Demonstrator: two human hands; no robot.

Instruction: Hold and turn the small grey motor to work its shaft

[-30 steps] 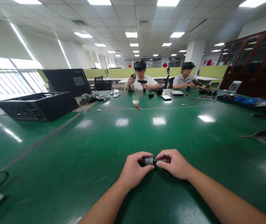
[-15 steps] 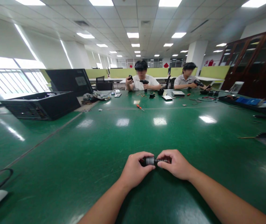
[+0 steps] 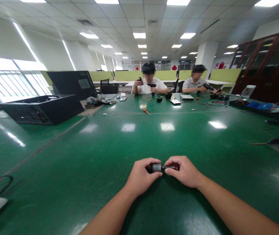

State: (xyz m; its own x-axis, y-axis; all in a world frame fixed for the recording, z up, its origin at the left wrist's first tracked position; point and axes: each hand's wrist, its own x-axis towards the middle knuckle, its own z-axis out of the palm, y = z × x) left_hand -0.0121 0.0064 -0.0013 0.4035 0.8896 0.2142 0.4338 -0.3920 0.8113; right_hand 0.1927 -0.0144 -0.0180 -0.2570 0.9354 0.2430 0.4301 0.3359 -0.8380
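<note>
You wear the one camera on your head. It looks forward and tips down over the green worktop [image 3: 100, 147]. Your fingers [image 3: 154, 160] are close to it, low in the middle. It sees very wide: the bright window [image 3: 2, 83] to your left, the brown cupboard [image 3: 264, 65] to your right, and the ceiling [image 3: 119, 27] up top.

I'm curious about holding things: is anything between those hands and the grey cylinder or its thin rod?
Nothing visible is: the left hand holds the grey cylinder, and the right hand holds the thin rod.
</note>
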